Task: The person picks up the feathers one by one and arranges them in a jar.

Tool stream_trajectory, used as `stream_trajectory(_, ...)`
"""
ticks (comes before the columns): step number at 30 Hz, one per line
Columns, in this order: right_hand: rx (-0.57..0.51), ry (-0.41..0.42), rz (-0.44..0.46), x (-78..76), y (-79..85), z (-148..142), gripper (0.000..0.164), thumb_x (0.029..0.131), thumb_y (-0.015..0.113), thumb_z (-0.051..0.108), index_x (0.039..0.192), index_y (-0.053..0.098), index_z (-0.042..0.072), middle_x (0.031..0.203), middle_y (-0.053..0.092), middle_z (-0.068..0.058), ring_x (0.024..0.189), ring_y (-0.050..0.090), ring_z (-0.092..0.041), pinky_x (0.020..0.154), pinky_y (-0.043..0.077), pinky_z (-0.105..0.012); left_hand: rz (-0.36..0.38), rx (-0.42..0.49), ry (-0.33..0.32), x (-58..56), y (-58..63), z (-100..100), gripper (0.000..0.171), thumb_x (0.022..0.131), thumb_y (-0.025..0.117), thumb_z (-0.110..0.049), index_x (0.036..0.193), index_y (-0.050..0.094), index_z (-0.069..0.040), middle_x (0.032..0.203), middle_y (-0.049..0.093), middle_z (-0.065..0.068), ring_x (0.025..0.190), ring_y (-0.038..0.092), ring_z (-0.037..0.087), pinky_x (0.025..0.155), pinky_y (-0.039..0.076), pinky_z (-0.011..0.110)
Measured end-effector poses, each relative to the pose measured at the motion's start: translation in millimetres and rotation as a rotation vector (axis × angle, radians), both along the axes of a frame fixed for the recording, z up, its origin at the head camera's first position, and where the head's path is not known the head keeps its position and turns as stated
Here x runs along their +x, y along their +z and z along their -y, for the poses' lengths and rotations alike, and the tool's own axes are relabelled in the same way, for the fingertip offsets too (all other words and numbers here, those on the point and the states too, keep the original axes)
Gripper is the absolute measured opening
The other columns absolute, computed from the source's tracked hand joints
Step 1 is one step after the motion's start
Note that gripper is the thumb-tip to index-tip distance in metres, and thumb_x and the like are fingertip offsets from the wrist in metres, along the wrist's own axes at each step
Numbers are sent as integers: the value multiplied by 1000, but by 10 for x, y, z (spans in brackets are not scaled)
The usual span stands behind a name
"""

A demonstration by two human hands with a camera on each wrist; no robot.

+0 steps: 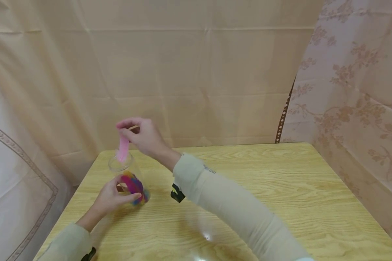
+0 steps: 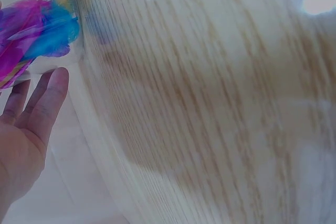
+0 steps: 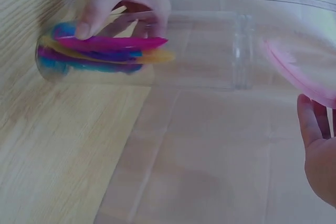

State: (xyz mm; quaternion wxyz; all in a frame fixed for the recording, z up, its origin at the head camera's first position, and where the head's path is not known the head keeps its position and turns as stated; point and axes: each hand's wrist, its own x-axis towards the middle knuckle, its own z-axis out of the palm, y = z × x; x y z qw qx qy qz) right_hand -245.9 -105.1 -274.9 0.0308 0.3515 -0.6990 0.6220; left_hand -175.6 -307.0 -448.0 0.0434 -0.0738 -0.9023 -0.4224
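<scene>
A tall clear jar [image 3: 205, 74] stands upright on the table, with magenta, blue, purple and yellow feathers [image 1: 134, 184] gathered in its lower part. My left hand [image 1: 110, 197] grips the jar low on its side, the thumb lying across the glass in front of the feathers. Above the open mouth, my right hand [image 1: 147, 137] pinches a pale pink feather [image 1: 123, 148] by its upper end. The feather's lower tip overlaps the rim in the head view; the right wrist view shows it just beyond the mouth. Fingers of the left hand [image 2: 26, 145] lie along the glass in the left wrist view.
The wood-grain table [image 1: 281, 195] is glossy and reflects light near its front. Beige curtain cloth [image 1: 183, 72] hangs behind its back edge, with a floral-patterned cloth [image 1: 356, 79] on the right and a pale cloth [image 1: 13, 195] on the left.
</scene>
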Motion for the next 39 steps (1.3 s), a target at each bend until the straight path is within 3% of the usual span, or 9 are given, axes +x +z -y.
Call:
stream_trajectory(6, 129, 8, -166, 29, -42, 52, 14, 99, 68, 11, 109, 76, 7, 108, 72, 0, 85, 64, 2, 76, 53, -14, -13, -6, 2, 11, 0, -8, 61, 79, 90, -31, 124, 57, -5, 105, 67, 9, 87, 65, 21, 73, 55, 30)
stream_trajectory(9, 155, 29, -193, 26, -63, 77, 13, 99, 68, 11, 109, 76, 7, 108, 72, 0, 86, 63, 3, 78, 52, -13, -15, -5, -4, 9, -11, -4, 61, 80, 89, -31, 124, 56, -5, 105, 67, 9, 87, 65, 21, 72, 55, 30)
stream_trajectory(20, 106, 18, -188, 16, -79, 105, 14, 98, 68, 8, 110, 75, 4, 108, 72, -3, 84, 65, 0, 76, 53, -15, -26, 6, -8, -14, -34, 8, 61, 79, 90, -29, 124, 57, -5, 102, 68, 7, 85, 66, 22, 70, 56, 30)
stream_trajectory(28, 178, 167, -85, 67, -194, 128, 13, 98, 68, 8, 108, 75, 4, 102, 74, 0, 81, 66, -1, 76, 55, -16, -27, 22, -9, 4, -19, 7, 62, 79, 90, -26, 126, 55, -5, 106, 67, 10, 88, 66, 22, 74, 56, 30)
stream_trajectory(32, 189, 194, -41, 65, -269, 132, 13, 99, 67, 7, 108, 75, 4, 100, 74, 0, 78, 68, -4, 72, 56, -19, -22, 35, -7, 16, -2, -4, 59, 80, 89, -25, 123, 56, -2, 109, 67, 11, 93, 66, 22, 77, 56, 30)
stream_trajectory(39, 225, 169, -86, 44, -341, 128, 14, 99, 67, 11, 110, 75, 7, 102, 74, 3, 82, 64, 2, 77, 53, -15, -28, 35, -10, 22, -1, -22, 62, 79, 90, -23, 126, 55, -3, 111, 67, 10, 95, 66, 22, 77, 56, 29)
